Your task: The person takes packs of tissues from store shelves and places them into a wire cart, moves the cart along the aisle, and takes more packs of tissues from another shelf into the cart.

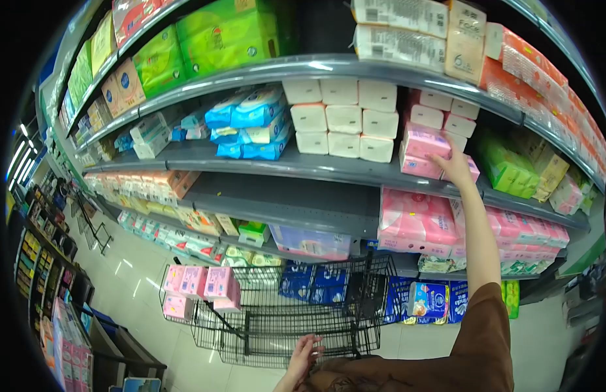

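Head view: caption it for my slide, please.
Right hand on pink packs on the shelf, left hand near the cart.

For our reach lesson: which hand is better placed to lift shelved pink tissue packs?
Likely the right hand: it touches pink tissue packs, while the left hand hangs low near the shopping cart.

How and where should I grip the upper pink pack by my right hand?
Likely across its left and right edges, coming from the front: the pink pack is boxy and its near side faces the aisle, while white-ended packs rise behind it. Your right hand is at its right edge.
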The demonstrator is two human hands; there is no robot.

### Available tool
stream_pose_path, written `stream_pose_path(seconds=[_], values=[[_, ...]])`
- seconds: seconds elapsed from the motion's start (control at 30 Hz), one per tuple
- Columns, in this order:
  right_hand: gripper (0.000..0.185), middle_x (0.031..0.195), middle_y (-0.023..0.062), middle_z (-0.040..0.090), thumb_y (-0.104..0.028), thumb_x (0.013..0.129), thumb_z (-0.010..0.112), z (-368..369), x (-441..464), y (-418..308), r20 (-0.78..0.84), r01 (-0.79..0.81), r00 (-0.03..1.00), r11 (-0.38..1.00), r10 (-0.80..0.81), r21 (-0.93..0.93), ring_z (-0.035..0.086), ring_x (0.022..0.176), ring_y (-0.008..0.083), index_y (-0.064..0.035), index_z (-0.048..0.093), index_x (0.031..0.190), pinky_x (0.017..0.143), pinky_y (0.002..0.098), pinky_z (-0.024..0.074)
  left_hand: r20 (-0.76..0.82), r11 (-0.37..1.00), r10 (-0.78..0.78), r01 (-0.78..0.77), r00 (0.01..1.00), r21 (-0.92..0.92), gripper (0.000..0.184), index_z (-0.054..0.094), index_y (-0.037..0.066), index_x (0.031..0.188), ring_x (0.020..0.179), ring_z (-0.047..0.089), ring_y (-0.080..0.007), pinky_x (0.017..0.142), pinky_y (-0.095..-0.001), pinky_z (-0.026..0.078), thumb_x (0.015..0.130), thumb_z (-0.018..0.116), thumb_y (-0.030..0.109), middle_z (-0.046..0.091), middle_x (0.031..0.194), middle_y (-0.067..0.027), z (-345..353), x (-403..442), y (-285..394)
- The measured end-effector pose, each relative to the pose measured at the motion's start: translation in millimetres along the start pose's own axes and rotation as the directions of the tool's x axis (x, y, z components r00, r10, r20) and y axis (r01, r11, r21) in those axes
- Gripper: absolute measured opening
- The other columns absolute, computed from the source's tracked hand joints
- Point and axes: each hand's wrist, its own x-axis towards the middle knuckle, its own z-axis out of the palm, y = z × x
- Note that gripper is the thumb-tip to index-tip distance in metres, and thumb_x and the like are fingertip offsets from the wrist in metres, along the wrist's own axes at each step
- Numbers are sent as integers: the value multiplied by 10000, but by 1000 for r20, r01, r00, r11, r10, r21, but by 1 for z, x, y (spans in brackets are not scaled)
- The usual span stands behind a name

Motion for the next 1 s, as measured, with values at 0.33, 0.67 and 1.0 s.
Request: stream_pose_path(seconds=[0.33, 0.67, 1.0], values=[[191, 1115, 186, 690, -51, 957, 631, 147, -319, -144, 149, -7, 989, 986, -19, 169, 649, 1074, 306, 7, 673, 1133, 967, 399, 503, -56, 985, 172, -170, 984, 36, 395, 448, 66, 1437, 1137, 616, -183, 957, -328, 506, 1102, 474, 273, 587, 1368, -86, -44, -26, 23], [267, 1111, 166, 688, -41, 916, 657, 221, -466, -339, 704, -257, 685, 843, -185, 472, 676, 1022, 332, -3, 641, 1180, 894, 403, 540, -290, 791, 569, -415, 770, 449, 335, 520, 31, 1341, 1046, 607, -167, 922, -306, 499, 1027, 592, 126, 616, 1245, -78, -170, -16, 123], [215, 1062, 139, 710, -28, 958, 616, 237, -504, -371, 680, -589, 691, 736, 246, 332, 709, 935, 240, 7, 638, 1169, 857, 351, 560, -466, 982, 154, -82, 871, 170, 975, 249, -7, 1528, 1339, 473, -326, 1129, -490, 342, 866, 758, 496, 451, 1473, -191, -222, 69, 232]])
